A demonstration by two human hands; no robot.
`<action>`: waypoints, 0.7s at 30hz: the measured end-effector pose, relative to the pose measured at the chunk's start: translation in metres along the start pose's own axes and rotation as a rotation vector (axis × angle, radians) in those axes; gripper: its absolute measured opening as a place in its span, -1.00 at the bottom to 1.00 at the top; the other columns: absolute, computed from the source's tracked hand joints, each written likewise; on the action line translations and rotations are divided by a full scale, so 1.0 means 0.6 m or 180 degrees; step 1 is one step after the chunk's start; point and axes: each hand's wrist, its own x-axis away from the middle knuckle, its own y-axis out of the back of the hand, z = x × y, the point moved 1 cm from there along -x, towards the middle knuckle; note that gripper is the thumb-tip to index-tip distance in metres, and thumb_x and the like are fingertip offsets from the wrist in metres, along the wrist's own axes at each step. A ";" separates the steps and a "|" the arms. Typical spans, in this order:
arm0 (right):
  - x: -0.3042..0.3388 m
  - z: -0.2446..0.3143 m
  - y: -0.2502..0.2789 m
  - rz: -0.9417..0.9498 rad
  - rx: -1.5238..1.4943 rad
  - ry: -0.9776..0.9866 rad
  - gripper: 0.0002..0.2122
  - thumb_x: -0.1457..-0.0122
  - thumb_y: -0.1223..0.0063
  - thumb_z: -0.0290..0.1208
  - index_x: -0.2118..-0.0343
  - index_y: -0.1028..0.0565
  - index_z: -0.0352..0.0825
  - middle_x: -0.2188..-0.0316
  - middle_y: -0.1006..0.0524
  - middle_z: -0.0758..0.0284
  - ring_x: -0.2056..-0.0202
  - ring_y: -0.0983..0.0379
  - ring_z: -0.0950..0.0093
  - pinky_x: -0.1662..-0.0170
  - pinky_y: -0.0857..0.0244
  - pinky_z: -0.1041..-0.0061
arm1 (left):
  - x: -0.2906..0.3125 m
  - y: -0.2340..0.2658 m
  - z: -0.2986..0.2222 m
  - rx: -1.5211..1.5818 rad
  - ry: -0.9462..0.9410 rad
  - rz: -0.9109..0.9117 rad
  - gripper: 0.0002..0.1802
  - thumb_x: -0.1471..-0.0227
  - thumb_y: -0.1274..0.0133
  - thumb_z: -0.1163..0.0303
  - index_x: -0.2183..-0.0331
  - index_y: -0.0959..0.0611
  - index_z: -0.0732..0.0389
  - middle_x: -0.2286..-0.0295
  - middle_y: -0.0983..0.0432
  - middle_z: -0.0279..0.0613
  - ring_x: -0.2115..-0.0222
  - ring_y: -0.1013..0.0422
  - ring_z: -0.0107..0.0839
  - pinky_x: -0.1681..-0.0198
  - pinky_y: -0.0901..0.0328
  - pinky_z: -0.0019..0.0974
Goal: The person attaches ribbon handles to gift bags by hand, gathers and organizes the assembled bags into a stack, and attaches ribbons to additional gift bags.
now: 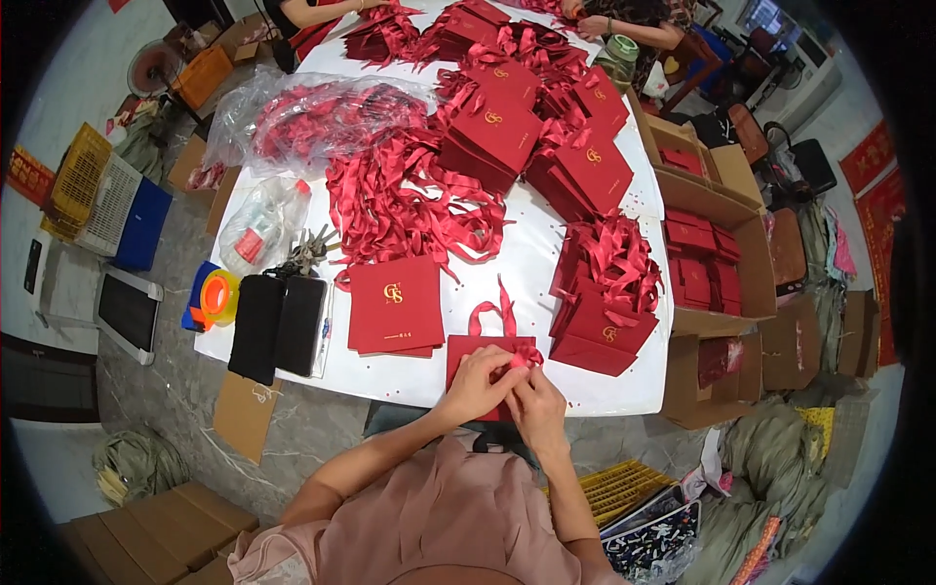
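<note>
A flat red paper bag [462, 353] lies at the near edge of the white table [390, 383], in front of me. Both my hands are closed over it, fingertips meeting at its upper right part. My left hand [478, 384] pinches a pinkish-red ribbon [527, 356] from the left; my right hand [539, 408] grips it from the right. A ribbon loop stands up beyond the bag's far edge. To the left sits a neat stack of red bags [395, 304] with gold printing. On the right is a pile of red bags with ribbons [606, 330].
Loose red ribbons [405, 200] and a clear plastic bag of ribbons [322, 122] cover the middle. Keys [312, 250], a dark phone-like case [301, 327] and a tape roll [220, 295] lie left. Cardboard boxes [723, 304] stand right. Two people work at the far end.
</note>
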 end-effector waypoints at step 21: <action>-0.057 -0.013 -0.019 -0.0365 -0.1873 -0.1179 -0.89 -0.19 -0.15 -0.53 0.28 -0.57 -0.45 0.39 -0.61 0.23 0.43 -0.52 0.52 0.29 -0.39 0.54 | 0.038 0.043 0.000 -0.0363 -0.0089 -0.0554 -0.85 -0.12 -0.06 0.40 0.25 -0.59 0.23 0.32 -0.45 -0.04 0.25 -0.38 -0.05 0.16 -0.28 -0.12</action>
